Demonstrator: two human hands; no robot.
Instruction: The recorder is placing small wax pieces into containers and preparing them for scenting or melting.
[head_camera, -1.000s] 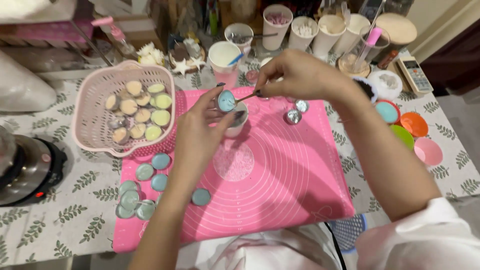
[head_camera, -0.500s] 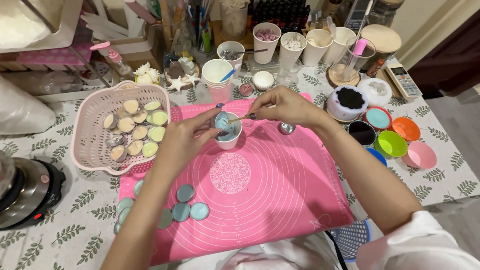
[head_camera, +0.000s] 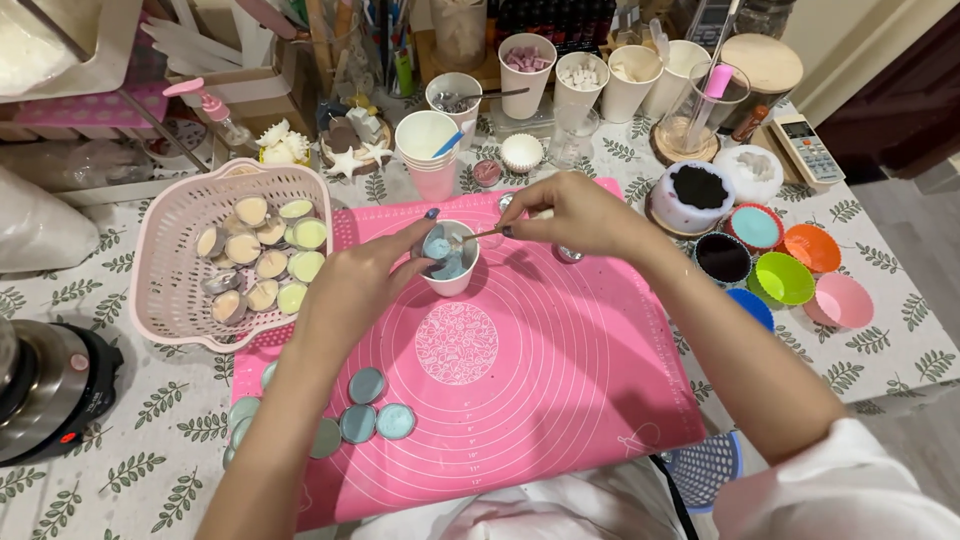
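Small round blue-filled tin sits pinched in my left hand, tilted over the white paper cup just above the middle of the frame. My right hand is clenched on a thin wooden-handled stick, its tip touching the blue filling. A second ago I held the tin higher, clear of the cup; now it has come down to the rim, so whatever I scrape loose falls inside the cup rather than on the pink silicone mat. The camera has also pulled back, showing more of the far clutter.

From the head view, the lower centre of the mat lies bare, with open room toward me. At lower left a cluster of flat grey-blue discs lies near my left forearm. The pink plastic basket of pale filled tins stands at left, touching the mat's edge. Coloured silicone cups crowd the right, just beside my right forearm, on the leaf-patterned surface.
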